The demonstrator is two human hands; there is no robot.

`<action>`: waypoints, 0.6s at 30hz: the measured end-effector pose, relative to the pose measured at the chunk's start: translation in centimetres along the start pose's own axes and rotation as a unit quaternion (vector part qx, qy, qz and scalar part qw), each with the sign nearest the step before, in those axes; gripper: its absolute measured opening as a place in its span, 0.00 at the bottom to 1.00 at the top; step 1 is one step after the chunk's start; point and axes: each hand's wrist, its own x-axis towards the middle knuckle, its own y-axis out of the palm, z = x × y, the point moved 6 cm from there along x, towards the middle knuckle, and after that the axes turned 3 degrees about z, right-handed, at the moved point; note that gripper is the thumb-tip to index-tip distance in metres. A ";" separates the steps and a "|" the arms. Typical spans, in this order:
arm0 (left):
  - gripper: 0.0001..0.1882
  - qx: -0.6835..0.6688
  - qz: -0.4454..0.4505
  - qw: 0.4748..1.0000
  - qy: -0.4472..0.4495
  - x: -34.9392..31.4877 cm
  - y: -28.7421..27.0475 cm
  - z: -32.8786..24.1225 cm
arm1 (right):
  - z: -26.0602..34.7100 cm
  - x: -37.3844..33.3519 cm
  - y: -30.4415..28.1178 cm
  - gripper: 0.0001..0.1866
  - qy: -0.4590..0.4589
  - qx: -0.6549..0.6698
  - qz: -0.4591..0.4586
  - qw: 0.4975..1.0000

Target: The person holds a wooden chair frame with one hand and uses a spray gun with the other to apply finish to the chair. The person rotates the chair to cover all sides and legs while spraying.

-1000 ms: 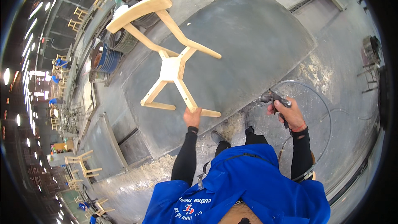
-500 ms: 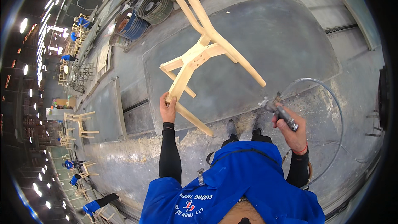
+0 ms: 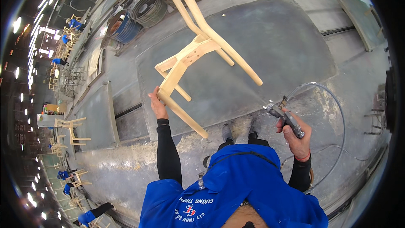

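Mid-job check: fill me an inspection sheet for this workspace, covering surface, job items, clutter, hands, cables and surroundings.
Surface: dark gray panel on the floor, small pale scrap on it.
Job's things: light wooden chair frame, no seat seen; spray gun with faint mist ahead of its nozzle.
Clutter: pale residue on the floor; blue drum and dark drum at upper left.
Hands: left hand touches an outer corner of the frame; right hand grips the gun.
Cables: gray hose loops out right of the gun.
Surroundings: person in blue and wooden chair among others, far left.
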 end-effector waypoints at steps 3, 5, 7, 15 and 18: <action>0.42 -0.028 -0.011 0.999 0.016 0.7 -0.2 1.0 | 1.0 -0.8 -1.2 0.31 -0.024 -0.024 -0.033 0.999; 0.37 0.020 -0.015 0.998 0.065 1.5 -0.3 1.5 | 1.7 -1.2 -1.7 0.31 -0.037 -0.027 -0.041 0.998; 0.32 0.043 -0.015 0.993 0.107 2.4 -0.5 2.0 | 2.1 -1.6 -2.1 0.31 -0.040 -0.041 -0.053 0.997; 0.23 0.008 -0.032 0.990 0.139 3.2 0.7 2.3 | -1.6 -2.6 -7.8 0.27 0.011 -0.095 -0.130 0.987; 0.21 -0.013 -0.031 0.992 0.122 2.4 1.1 1.8 | -4.4 -3.4 -11.0 0.25 0.066 -0.161 -0.141 0.975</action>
